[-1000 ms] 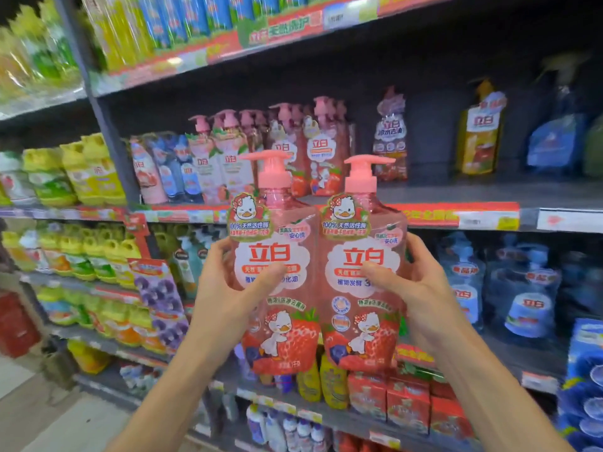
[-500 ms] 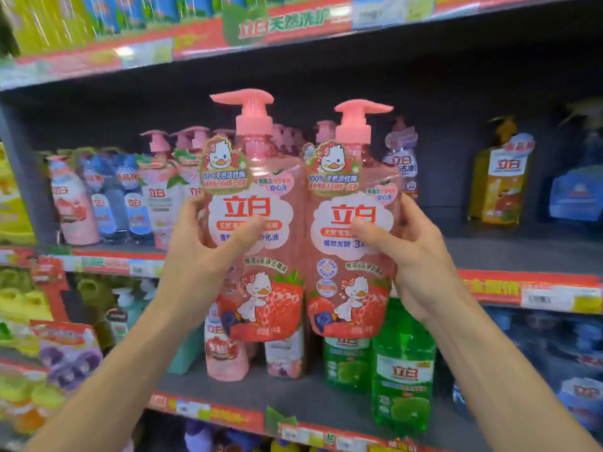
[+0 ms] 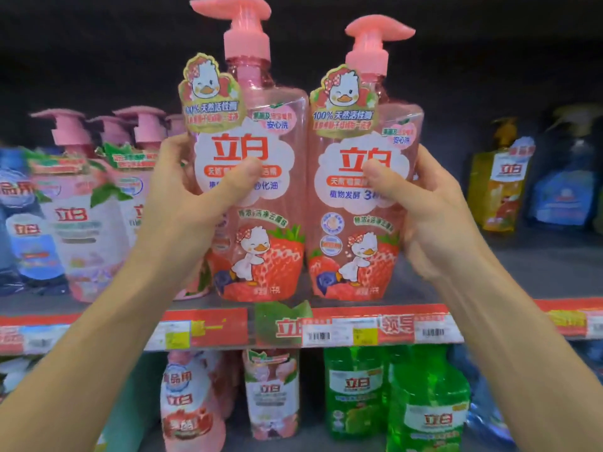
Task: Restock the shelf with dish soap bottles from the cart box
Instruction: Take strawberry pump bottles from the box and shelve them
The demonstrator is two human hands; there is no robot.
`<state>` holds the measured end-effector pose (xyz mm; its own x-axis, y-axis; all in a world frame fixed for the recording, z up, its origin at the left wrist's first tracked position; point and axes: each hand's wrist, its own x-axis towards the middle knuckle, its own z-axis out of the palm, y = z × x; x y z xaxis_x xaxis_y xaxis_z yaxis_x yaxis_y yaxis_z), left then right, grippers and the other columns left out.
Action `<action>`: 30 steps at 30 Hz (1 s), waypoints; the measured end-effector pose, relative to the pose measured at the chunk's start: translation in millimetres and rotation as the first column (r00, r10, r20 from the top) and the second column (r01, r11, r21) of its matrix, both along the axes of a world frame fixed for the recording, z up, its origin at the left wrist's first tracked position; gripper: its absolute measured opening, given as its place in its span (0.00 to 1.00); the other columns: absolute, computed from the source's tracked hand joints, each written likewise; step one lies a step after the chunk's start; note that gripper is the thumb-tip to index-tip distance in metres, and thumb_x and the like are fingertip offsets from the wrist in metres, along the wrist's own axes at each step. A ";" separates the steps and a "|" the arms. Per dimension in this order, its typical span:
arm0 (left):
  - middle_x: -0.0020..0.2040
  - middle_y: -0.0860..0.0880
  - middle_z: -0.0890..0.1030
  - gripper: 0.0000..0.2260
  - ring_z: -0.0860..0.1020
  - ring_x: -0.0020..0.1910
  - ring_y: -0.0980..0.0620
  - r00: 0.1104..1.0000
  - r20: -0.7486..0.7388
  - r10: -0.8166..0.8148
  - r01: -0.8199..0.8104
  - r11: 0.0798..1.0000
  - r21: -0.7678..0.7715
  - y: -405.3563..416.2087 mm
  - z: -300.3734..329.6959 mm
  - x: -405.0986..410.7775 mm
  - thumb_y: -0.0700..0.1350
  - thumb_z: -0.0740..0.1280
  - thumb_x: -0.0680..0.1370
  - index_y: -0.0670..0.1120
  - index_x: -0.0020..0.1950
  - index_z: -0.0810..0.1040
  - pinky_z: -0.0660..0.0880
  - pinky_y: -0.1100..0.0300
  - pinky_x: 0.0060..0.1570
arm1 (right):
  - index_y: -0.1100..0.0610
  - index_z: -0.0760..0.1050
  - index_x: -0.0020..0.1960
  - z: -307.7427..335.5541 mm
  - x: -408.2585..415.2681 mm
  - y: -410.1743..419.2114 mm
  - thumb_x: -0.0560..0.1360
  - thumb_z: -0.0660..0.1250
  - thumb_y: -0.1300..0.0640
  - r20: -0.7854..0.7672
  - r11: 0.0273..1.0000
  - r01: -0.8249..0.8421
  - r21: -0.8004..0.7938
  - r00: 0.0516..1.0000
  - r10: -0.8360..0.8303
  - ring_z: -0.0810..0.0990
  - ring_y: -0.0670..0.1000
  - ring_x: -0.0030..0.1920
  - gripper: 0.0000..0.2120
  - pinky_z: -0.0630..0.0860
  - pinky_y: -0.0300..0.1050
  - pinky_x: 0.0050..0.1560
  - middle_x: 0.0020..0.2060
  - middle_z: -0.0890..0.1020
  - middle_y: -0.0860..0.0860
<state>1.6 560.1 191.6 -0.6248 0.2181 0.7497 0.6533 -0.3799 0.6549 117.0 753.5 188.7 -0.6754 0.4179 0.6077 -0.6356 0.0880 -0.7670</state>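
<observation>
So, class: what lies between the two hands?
In the head view, two pink strawberry dish soap bottles stand upright side by side: the left hand grips the left bottle, the right hand grips the right bottle.

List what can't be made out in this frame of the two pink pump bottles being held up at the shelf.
Head view only:
- Whether the left bottle and right bottle rest on the shelf or hang above it: not clear.
- Fingers of the left hand and right hand: hidden behind the bottles; only thumbs show.
- Left pump top: cut by the upper edge.
- Price tags: too blurred to read.
- Cart box: out of view.
</observation>
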 end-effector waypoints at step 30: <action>0.57 0.49 0.82 0.33 0.82 0.56 0.49 0.994 0.069 -0.084 0.089 0.994 -0.068 28.8 -56.5 -80.2 0.57 0.76 0.63 0.48 0.63 0.70 0.78 0.44 0.57 | 0.52 0.75 0.62 -39.7 -53.2 16.3 0.61 0.73 0.48 0.085 0.986 0.163 -0.027 0.983 -0.161 0.87 0.53 0.49 0.30 0.83 0.44 0.42 0.50 0.87 0.50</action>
<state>-78.5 589.0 135.2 -0.6488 0.3250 0.6881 0.5744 -0.3840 0.7229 63.8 769.9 149.0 -0.6442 0.5450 0.5367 -0.5496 0.1582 -0.8203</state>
